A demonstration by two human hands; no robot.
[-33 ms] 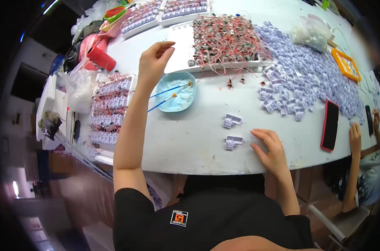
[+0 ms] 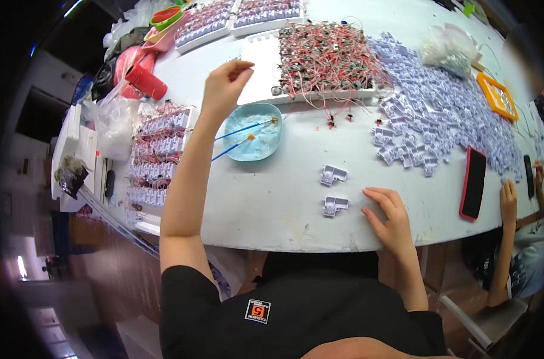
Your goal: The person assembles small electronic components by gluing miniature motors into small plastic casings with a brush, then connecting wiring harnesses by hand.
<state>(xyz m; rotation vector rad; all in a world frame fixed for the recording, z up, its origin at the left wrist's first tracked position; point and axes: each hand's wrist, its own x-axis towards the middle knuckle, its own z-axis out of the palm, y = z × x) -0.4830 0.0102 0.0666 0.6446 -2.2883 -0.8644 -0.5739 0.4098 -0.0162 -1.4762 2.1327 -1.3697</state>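
A hand could slide over the bare tabletop (image 2: 272,209) between the left forearm (image 2: 184,185) and the two plastic parts (image 2: 333,175); those parts stand between that stretch and the right hand (image 2: 391,218). Farther forward, the blue bowl (image 2: 277,142) blocks the way, its brushes (image 2: 242,130) sticking out toward the left forearm. Beyond it, the white tray (image 2: 261,72) and its heap of wires (image 2: 326,57) close off the middle. Another lane runs between the right hand and the phone (image 2: 473,184), bounded ahead by the pile of pale pieces (image 2: 430,99).
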